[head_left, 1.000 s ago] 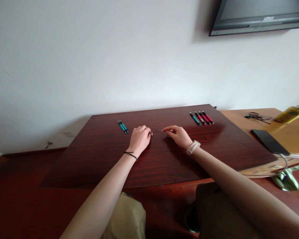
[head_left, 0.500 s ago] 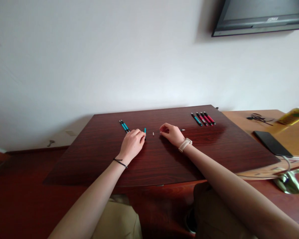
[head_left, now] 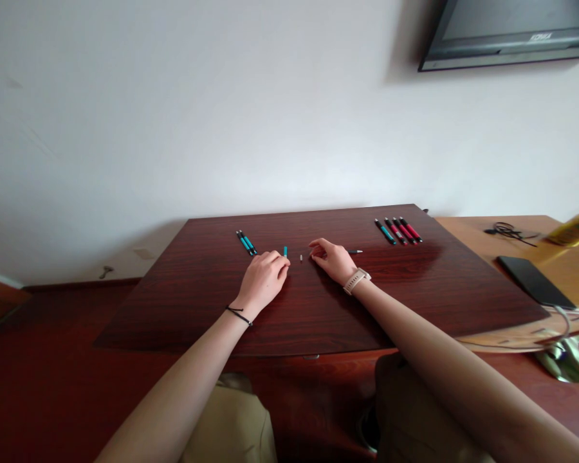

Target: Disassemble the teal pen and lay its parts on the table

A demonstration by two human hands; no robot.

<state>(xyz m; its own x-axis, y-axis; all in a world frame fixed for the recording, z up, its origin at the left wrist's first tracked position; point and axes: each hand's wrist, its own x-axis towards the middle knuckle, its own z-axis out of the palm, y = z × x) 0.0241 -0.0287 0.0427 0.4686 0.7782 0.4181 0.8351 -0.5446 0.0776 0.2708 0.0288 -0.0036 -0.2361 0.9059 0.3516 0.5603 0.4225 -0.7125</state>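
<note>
My left hand (head_left: 264, 278) rests on the dark wooden table (head_left: 318, 308) with its fingers curled, and a short teal pen piece (head_left: 285, 251) sticks out at its fingertips. A tiny pale part (head_left: 301, 258) lies on the table between my hands. My right hand (head_left: 334, 259), with a watch on the wrist, lies knuckles up with thumb and forefinger pinched near that part; I see nothing in them. A thin dark pen part (head_left: 354, 251) lies just behind this hand. Two teal pens (head_left: 246, 242) lie beyond my left hand.
A row of one teal and three red pens (head_left: 398, 230) lies at the table's far right. On the lighter desk beside it are a black phone (head_left: 535, 282), a coiled cable (head_left: 509, 231) and a yellow bottle (head_left: 575, 228). A screen (head_left: 511, 32) hangs on the wall.
My hands drew apart and the teal piece now shows at my left fingertips. The tiny part and the thin dark part now lie on the table. The view shifted slightly.
</note>
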